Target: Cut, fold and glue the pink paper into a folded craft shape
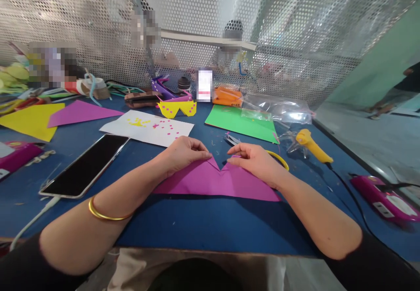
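A folded magenta paper [215, 182] lies flat on the blue table [203, 225], shaped like two peaks with a notch between them. My left hand [183, 153] presses the left peak, fingertips pinching its top edge. On the right peak rests my right hand [254, 162], its fingers pinching the paper's tip. A gold bangle [105, 212] circles my left wrist.
A phone [87, 165] with a white cable lies at left. Behind are a white sheet [147, 128], yellow paper glasses [176, 108], green paper [241, 122], scissors [232, 140], a yellow glue gun [311, 145], yellow [31, 120] and magenta [80, 113] sheets. Perforated metal screen at the back.
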A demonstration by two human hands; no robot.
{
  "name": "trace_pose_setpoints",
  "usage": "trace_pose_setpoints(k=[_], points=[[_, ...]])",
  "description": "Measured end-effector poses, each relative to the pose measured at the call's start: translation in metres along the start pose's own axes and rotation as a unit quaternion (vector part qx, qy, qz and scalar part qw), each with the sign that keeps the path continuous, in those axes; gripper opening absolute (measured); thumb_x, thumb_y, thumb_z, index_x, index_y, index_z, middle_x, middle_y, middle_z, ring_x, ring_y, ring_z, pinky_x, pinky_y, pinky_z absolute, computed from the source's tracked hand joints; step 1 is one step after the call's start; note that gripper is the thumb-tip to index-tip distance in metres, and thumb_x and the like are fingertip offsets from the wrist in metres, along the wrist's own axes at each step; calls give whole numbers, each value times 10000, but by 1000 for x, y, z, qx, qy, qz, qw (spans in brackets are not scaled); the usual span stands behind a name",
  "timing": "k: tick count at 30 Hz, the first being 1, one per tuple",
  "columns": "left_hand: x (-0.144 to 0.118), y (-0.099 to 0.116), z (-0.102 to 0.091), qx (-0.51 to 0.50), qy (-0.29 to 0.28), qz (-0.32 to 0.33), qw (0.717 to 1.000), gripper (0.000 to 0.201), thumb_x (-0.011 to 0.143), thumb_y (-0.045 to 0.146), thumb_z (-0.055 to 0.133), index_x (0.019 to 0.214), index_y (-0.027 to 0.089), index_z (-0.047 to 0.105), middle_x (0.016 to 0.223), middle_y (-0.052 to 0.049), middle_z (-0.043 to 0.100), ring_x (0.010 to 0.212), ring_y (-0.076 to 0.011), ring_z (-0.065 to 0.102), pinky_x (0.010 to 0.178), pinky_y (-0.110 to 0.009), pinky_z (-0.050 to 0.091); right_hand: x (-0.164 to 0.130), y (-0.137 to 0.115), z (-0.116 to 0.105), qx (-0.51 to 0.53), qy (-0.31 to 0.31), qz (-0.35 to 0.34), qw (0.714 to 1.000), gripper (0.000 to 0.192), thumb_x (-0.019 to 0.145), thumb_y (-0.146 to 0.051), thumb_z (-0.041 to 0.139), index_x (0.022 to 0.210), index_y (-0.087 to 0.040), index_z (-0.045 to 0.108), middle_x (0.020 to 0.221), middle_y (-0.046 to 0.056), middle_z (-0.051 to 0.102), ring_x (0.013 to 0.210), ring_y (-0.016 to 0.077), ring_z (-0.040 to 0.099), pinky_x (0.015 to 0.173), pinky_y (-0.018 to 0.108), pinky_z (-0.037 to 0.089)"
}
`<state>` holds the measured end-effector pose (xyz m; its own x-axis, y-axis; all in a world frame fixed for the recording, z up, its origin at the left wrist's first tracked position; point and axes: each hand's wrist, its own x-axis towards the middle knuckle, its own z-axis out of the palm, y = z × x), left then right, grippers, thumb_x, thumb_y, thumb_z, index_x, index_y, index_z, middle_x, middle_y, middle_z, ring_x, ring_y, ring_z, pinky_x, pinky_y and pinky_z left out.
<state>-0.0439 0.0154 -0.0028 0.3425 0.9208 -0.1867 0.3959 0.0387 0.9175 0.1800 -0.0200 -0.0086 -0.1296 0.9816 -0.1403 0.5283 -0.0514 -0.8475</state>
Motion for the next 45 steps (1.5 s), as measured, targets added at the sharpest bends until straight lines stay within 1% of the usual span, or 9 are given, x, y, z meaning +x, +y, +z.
trace_pose_setpoints(k=[3, 7, 13, 20, 28, 33, 37, 42, 45], points=[[0, 0, 1, 5, -7, -3, 1000, 199, 657, 381, 748, 674, 184, 723, 690, -23, 701, 663, -155, 577, 661, -291, 427, 1, 1, -1, -18, -14, -1, 1000, 183, 745, -297, 730, 900, -204, 701, 759, 4, 693, 667, 144, 584, 601, 268, 410], [-2, -1, 3, 13, -24, -12, 1000, 263, 642, 430, 760, 710, 176, 737, 711, -37, 716, 670, -167, 586, 632, -284, 418, 1, 3, -2, -28, -4, -5, 1000, 186, 756, -313, 727, 904, -205, 694, 726, -4, 667, 636, 137, 562, 587, 270, 396], [-2, -2, 3, 34, -29, -8, 999, 218, 629, 378, 734, 702, 172, 723, 683, -31, 696, 655, -159, 568, 603, -271, 398, 0, 2, 2, -36, -29, 2, 999, 396, 706, -317, 796, 1077, -214, 706, 699, -20, 637, 624, 144, 553, 579, 277, 411], [-6, 3, 3, 56, -48, -6, 997, 281, 622, 458, 740, 683, 184, 727, 658, -10, 667, 652, -156, 548, 598, -268, 380, -3, -4, 1, -49, -37, -6, 998, 272, 692, -259, 803, 945, -210, 717, 654, -34, 602, 601, 139, 522, 581, 284, 382], [-6, 2, 1, 62, -39, 18, 997, 294, 628, 479, 744, 654, 187, 718, 647, -16, 659, 646, -150, 521, 604, -274, 378, -5, -6, 5, -17, -42, -30, 999, 244, 785, -281, 721, 1022, -225, 705, 836, 19, 693, 767, 180, 620, 689, 316, 445], [-5, -1, 3, 69, -54, 26, 996, 294, 653, 491, 729, 655, 197, 714, 613, -4, 627, 606, -140, 491, 569, -272, 348, -4, 1, 6, 17, -42, -23, 999, 147, 765, -258, 696, 909, -228, 693, 772, 5, 683, 699, 166, 600, 647, 308, 433], [-5, -1, 4, 62, -54, 42, 996, 288, 695, 479, 681, 644, 196, 678, 628, -2, 624, 616, -136, 494, 593, -273, 370, -3, 1, 7, 26, -42, -18, 999, 150, 756, -271, 698, 900, -226, 697, 749, 2, 677, 670, 161, 591, 608, 295, 419], [-5, -2, 3, 71, -52, 56, 995, 279, 702, 465, 662, 640, 193, 670, 628, 6, 609, 629, -137, 494, 612, -274, 372, -3, -1, 10, 48, -41, -14, 998, 132, 782, -285, 673, 893, -213, 669, 807, 18, 711, 705, 156, 623, 635, 289, 444], [-4, -4, 3, 84, -61, 57, 993, 294, 707, 477, 657, 639, 192, 678, 628, 4, 614, 632, -143, 506, 614, -276, 375, -3, 0, 10, 55, -41, -10, 998, 121, 748, -253, 688, 855, -207, 653, 736, -1, 683, 658, 144, 604, 614, 279, 432]])
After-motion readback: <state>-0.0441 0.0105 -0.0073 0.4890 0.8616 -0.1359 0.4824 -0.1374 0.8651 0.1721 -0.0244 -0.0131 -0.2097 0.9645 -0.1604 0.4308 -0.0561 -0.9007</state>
